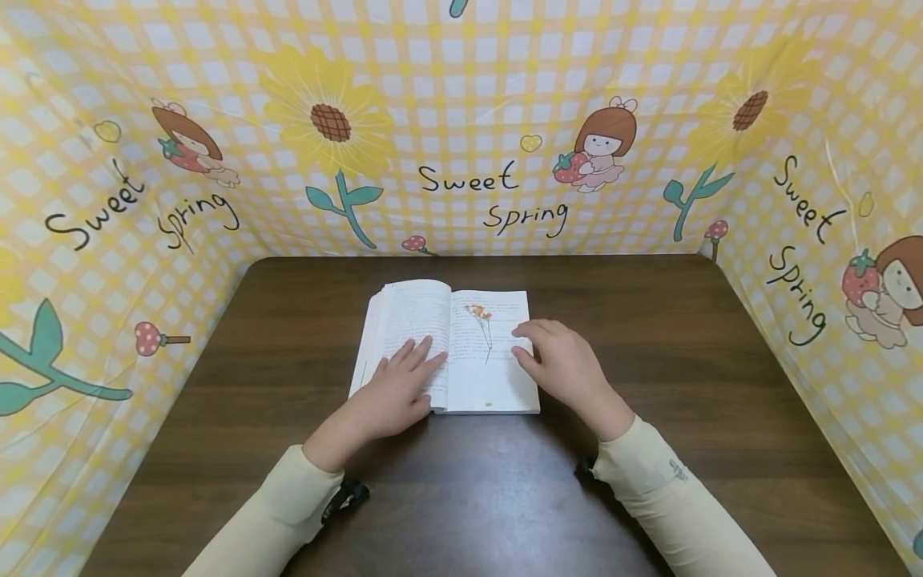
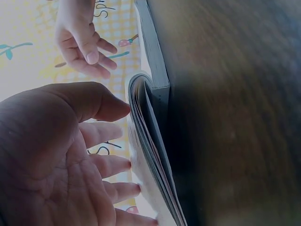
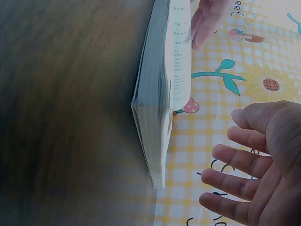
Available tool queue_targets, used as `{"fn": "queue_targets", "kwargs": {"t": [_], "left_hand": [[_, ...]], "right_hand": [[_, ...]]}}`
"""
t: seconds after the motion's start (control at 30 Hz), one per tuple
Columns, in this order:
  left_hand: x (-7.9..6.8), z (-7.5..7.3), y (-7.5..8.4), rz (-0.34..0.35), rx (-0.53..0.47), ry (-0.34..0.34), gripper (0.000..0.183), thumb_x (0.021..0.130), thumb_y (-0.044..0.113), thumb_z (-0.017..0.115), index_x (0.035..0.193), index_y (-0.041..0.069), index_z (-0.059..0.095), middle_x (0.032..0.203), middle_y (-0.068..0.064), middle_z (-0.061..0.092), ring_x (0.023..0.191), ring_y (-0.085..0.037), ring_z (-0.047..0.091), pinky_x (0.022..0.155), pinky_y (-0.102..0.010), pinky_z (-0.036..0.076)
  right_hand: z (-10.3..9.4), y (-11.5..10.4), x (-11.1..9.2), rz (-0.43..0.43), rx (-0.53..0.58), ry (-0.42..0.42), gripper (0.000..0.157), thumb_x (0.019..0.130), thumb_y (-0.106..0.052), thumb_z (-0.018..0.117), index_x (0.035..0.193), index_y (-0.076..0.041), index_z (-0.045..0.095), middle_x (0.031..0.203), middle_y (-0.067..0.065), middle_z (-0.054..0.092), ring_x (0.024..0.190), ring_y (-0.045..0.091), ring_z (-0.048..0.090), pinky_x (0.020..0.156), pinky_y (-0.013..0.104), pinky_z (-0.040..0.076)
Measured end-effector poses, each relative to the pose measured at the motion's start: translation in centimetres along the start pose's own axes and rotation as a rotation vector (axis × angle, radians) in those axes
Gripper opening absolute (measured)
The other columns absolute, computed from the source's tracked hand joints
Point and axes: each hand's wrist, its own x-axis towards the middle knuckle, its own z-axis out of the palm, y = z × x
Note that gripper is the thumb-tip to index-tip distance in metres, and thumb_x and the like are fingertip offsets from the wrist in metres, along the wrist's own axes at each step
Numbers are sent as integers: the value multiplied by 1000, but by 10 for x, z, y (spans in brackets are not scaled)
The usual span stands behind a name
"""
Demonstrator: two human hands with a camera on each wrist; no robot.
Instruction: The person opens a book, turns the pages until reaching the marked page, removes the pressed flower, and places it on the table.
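Note:
An open book (image 1: 469, 393) lies on the table, its left pages curving up toward the spine. On the right page rests a dried flower sprig (image 1: 480, 314) with small orange blossoms and thin stems. My left hand (image 1: 392, 393) is spread over the left page, fingertips pressing on the paper; in the left wrist view the thumb (image 2: 110, 106) sits by the curved page edge. My right hand (image 1: 566, 365) hovers at the right page's outer edge, fingers slightly bent and apart. The right wrist view shows that hand (image 3: 254, 165) holding nothing, off the book's thick page block (image 3: 153, 127).
The dark wood table (image 1: 288, 336) reaches around the book on all sides. A yellow checked cloth (image 1: 461, 104) with sunflowers and lettering walls off the back and both sides. Dark straps (image 1: 346, 498) sit at the sleeve cuffs.

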Motion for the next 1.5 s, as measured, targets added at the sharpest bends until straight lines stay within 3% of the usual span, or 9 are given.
{"fn": "queue_targets", "kwargs": {"t": [0.2, 0.43, 0.93, 1.5], "left_hand": [[1, 1, -3, -13, -27, -30, 61, 100, 24, 55, 158, 13, 41, 170, -15, 19, 157, -41, 15, 113, -75, 25], [2, 2, -7, -11, -15, -13, 67, 103, 42, 59, 157, 8, 41, 169, -17, 24, 155, -43, 21, 114, -70, 28], [3, 3, -8, -15, 1, -16, 70, 101, 45, 62, 157, 8, 42, 168, -18, 26, 154, -44, 24, 111, -72, 31], [3, 3, -4, -41, 5, -55, 71, 102, 46, 60, 158, 8, 39, 169, -16, 22, 155, -41, 21, 112, -74, 28]], "right_hand": [[6, -4, 3, 92, 39, -48, 26, 96, -31, 72, 117, -15, 75, 122, 5, 73, 115, 26, 67, 93, 46, 55], [12, -9, 11, 163, 72, -83, 28, 96, -34, 72, 116, -15, 76, 123, 4, 72, 117, 26, 66, 94, 46, 55], [26, -27, 23, 312, 112, -135, 30, 96, -36, 72, 115, -14, 77, 120, 5, 74, 115, 24, 67, 91, 45, 56], [40, -31, 21, 327, 78, -120, 24, 93, -33, 74, 108, -15, 79, 109, 6, 75, 103, 25, 69, 83, 45, 57]]}}
